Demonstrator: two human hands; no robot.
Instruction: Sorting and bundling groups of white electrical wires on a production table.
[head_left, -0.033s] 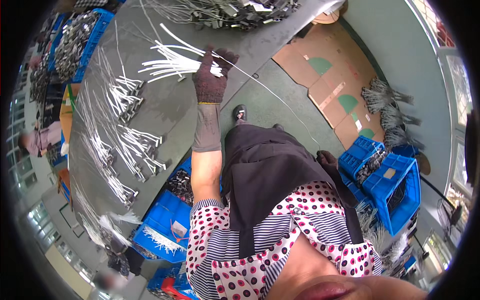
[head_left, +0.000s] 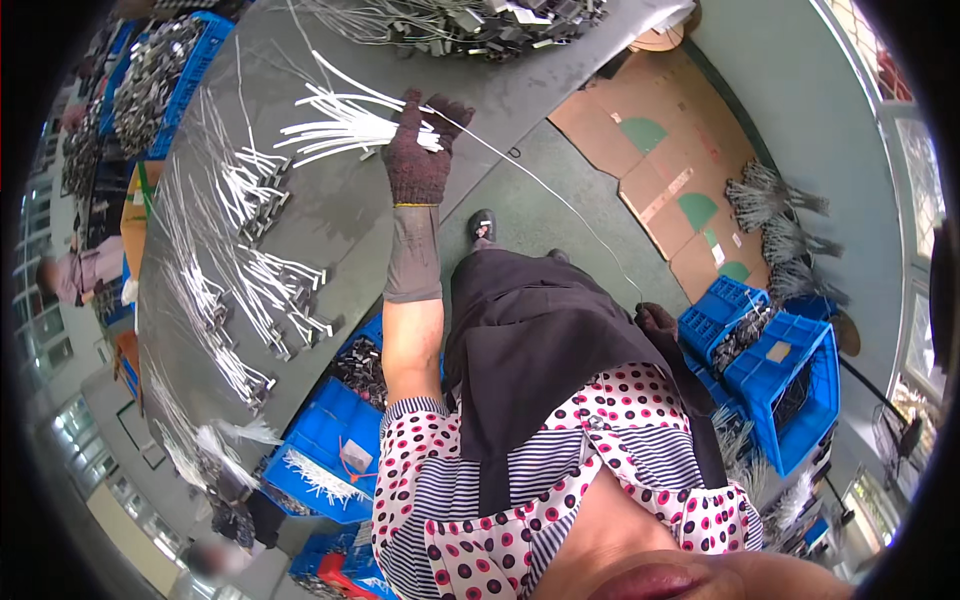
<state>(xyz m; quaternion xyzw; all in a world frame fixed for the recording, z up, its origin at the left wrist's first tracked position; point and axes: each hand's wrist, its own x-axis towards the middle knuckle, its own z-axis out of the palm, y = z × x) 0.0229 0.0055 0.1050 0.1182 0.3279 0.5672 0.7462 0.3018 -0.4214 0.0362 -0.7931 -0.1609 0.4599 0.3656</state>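
The bundle of white cable ties (head_left: 335,125) lies on the grey worktable (head_left: 340,215), its long axis running 9 to 3 o'clock, loose ends fanning toward 9. The gloved left hand (head_left: 418,150) clasps its 3 o'clock end, forearm extended toward 12. One thin white strand (head_left: 560,200) stretches toward 4 o'clock to the right hand (head_left: 657,320), fingers pinched on it by the hip.

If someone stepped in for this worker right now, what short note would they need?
Left hand, gloved, grips a bundle of white cable ties over the grey table.
Right hand, gloved, is down by the hip, pinching a single long white strand that runs up to the bundle.
Done: rows of finished white bundles lie on the table.
Left: more loose parts wait in the blue crates at the right.
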